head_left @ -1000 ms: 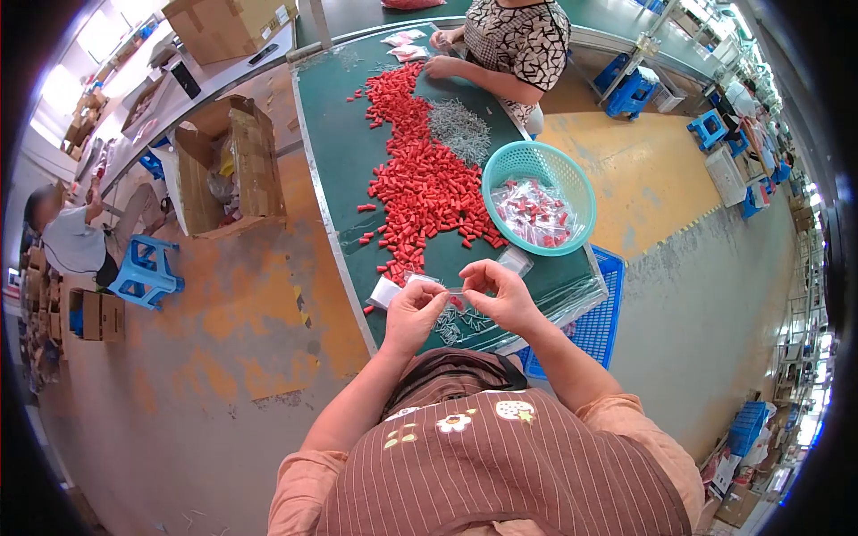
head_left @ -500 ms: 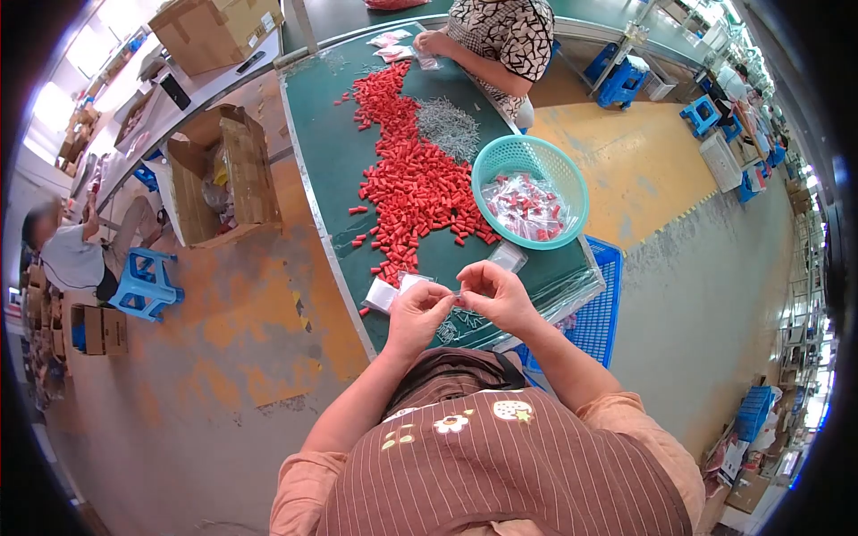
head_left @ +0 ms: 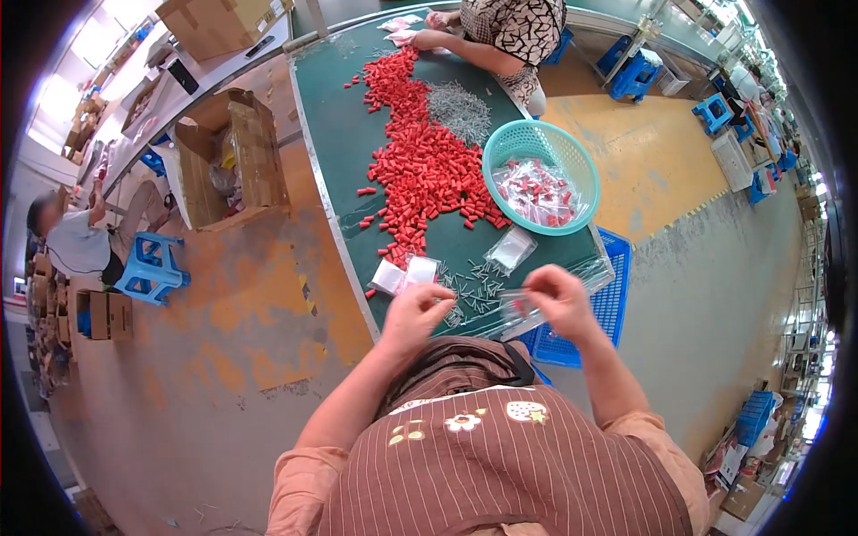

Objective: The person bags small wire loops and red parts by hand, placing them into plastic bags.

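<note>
My right hand (head_left: 559,299) pinches a small clear plastic bag (head_left: 516,308) with a bit of red in it, over the table's near edge. To its left, my left hand (head_left: 414,313) has its fingers pressed together; whatever they hold is too small to make out. Grey screws (head_left: 478,286) lie scattered between and beyond the hands. Stacks of white-and-clear bags (head_left: 421,270) rest just beyond my left hand, and another clear packet (head_left: 511,249) lies beyond my right. A large heap of red plugs (head_left: 429,170) covers the middle of the green table (head_left: 340,161).
A turquoise basket (head_left: 541,138) holds filled bags at the table's right edge. Beyond the red heap is a pile of screws (head_left: 460,112). A blue crate (head_left: 612,286) stands below. One person (head_left: 514,40) works at the far end; another sits at left near a cardboard box (head_left: 228,165).
My hands have moved apart, the right one to the right with a bag now visible in it. More screws show between them. The far person's hands have shifted towards the white bags.
</note>
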Tool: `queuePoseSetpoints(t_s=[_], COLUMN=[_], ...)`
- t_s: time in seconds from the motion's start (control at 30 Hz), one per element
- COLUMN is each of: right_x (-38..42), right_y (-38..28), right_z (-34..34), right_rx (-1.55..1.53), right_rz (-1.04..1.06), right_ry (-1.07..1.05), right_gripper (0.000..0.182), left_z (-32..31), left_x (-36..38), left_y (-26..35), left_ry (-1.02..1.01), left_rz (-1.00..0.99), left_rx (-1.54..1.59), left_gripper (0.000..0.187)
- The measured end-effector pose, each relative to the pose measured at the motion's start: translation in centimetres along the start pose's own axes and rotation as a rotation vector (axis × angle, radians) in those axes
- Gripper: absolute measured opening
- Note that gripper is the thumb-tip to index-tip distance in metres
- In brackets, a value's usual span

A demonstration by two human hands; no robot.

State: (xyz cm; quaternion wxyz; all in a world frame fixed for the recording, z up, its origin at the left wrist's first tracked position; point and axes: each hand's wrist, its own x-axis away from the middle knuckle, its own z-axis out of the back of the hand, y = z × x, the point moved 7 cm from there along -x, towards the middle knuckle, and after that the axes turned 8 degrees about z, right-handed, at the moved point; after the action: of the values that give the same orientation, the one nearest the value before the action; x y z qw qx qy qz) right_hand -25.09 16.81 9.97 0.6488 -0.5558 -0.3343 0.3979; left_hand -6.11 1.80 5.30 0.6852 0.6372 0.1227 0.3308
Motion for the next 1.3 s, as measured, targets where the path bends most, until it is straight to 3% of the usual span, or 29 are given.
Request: queuePoseSetpoints(t_s=[0.03, 0.1, 0.13, 0.2, 0.3, 0.4, 0.5, 0.57, 0.7, 0.8, 0.9, 1.1, 1.23, 1.3], right_x=[0.7, 2.7, 4.0, 6.1, 7.8, 7.4, 6.3, 5.3, 3.6, 3.2, 2.8, -0.2, -2.0, -3.0], right_y=[-0.7, 0.0, 1.6, -0.4, 1.3, 1.9, 4.1, 5.8, 8.9, 12.1, 13.9, 13.6, 12.5, 13.3], right_z=[2.4, 8.6, 11.7, 15.1, 16.3, 13.0, 7.9, 3.6, -4.1, -8.9, -11.9, -11.1, -5.3, -0.9], right_rx=[0.038, 0.359, 0.267, 0.960, 0.791, 0.768, 0.647, 0.521, 0.479, 0.376, 0.481, 0.440, 0.480, 0.545], right_rz=[-0.032, -0.001, -0.062, 0.104, -0.019, -0.016, 0.047, -0.012, 0.065, -0.052, -0.139, 0.018, 0.137, 0.012], right_ry=[0.062, 0.195, 0.353, 0.451, 0.527, 0.420, 0.274, 0.116, -0.185, -0.440, -0.657, -0.412, 0.030, 0.249], right_gripper=[0.011, 0.013, 0.016, 0.020, 0.021, 0.019, 0.019, 0.017, 0.018, 0.025, 0.029, 0.029, 0.027, 0.030], left_z=[1.6, 4.3, 5.0, 4.7, 2.9, 0.4, -1.2, -1.8, -3.4, -4.5, -5.2, -1.9, 0.1, 0.3], left_x=[0.5, 2.2, 3.2, 4.7, 5.3, 4.4, 3.5, 2.8, 0.8, -0.3, -0.9, 0.2, -0.6, -1.2], left_y=[-1.4, -4.9, -6.7, -9.8, -10.0, -12.5, -13.0, -12.9, -12.3, -12.3, -12.3, -8.6, -8.4, -9.9], left_ry=[0.057, 0.083, 0.093, 0.107, 0.059, 0.028, 0.046, 0.098, 0.166, 0.158, 0.136, 0.250, 0.269, 0.236], left_rz=[0.048, 0.180, 0.247, 0.217, 0.161, 0.064, 0.092, 0.055, 0.050, 0.065, 0.029, -0.033, 0.003, 0.036], left_rx=[-0.012, -0.350, -0.516, -0.586, -0.658, -0.693, -0.697, -0.640, -0.564, -0.370, -0.270, -0.361, -0.506, -0.545], left_gripper=[0.014, 0.023, 0.028, 0.037, 0.051, 0.053, 0.046, 0.037, 0.031, 0.030, 0.031, 0.029, 0.040, 0.048])
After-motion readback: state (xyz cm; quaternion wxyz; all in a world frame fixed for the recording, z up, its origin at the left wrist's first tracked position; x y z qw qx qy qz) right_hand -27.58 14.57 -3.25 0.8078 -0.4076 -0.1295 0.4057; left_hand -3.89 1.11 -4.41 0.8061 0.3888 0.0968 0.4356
